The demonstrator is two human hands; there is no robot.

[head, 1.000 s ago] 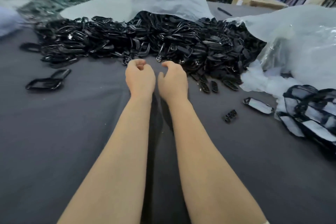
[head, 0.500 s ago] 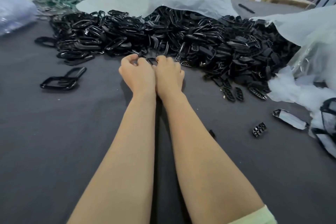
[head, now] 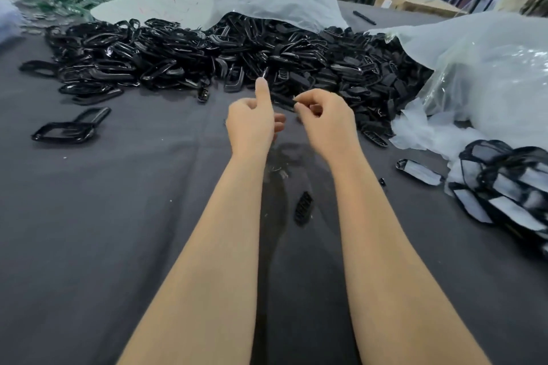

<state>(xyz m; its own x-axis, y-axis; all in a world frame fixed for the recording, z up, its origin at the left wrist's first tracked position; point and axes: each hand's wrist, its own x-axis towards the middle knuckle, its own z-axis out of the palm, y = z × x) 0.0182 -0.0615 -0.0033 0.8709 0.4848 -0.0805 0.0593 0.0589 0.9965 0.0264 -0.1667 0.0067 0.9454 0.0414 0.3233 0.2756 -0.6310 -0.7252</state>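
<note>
Hovering left hand (head: 252,124) and right hand (head: 327,124) over the table (head: 103,216) by the black parts pile (head: 178,59), fingers curled; can't tell if holding anything.

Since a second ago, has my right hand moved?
Yes. The right hand has parted from the left hand, shifting right along the near edge of the pile of black parts.
</note>
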